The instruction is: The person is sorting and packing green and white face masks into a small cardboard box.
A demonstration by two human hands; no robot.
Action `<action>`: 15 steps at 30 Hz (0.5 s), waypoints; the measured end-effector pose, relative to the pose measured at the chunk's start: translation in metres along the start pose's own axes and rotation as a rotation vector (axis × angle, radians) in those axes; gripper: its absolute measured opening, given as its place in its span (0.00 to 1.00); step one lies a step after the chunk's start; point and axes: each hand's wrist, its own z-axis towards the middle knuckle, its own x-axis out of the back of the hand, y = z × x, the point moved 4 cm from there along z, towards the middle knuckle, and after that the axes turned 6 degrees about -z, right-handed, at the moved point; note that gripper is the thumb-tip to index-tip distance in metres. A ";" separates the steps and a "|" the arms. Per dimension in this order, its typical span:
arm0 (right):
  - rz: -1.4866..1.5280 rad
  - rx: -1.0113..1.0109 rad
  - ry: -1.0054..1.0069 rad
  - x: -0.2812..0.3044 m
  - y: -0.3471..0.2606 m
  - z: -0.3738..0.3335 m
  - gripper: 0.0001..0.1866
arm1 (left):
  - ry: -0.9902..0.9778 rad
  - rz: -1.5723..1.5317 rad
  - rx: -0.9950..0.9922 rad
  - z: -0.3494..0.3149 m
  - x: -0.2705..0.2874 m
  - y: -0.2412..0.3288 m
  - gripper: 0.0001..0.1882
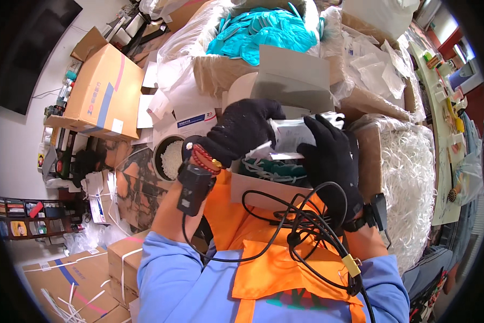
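My left hand (241,129), in a black glove, is closed on the left end of a small stack of flat white-and-silver packets (295,135). At the other end my right hand (333,153), gloved too, grips the same packets, its fingers bent over their edge. Just below them is an open white carton (263,195), its lid (293,75) raised behind the hands. Teal pieces with white straps (274,169), perhaps face masks, lie inside. The fingertips under the packets are hidden.
A large carton of teal oval pieces (266,35) stands at the back. Clear packets (379,70) fill a carton behind right; white straps (406,188) fill another at right. White pellets (172,159) sit in a round container. Black cables (306,231) loop over my lap.
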 end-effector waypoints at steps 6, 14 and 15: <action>0.215 -0.139 -0.250 -0.053 0.007 -0.007 0.18 | 0.086 -0.043 0.003 -0.009 -0.028 -0.035 0.21; 0.039 -0.006 -0.175 -0.066 0.014 0.015 0.07 | 0.048 -0.274 -0.123 -0.013 -0.003 -0.028 0.32; 0.032 -0.006 -0.182 -0.062 0.015 0.016 0.07 | 0.100 -0.352 -0.117 -0.012 0.002 -0.029 0.32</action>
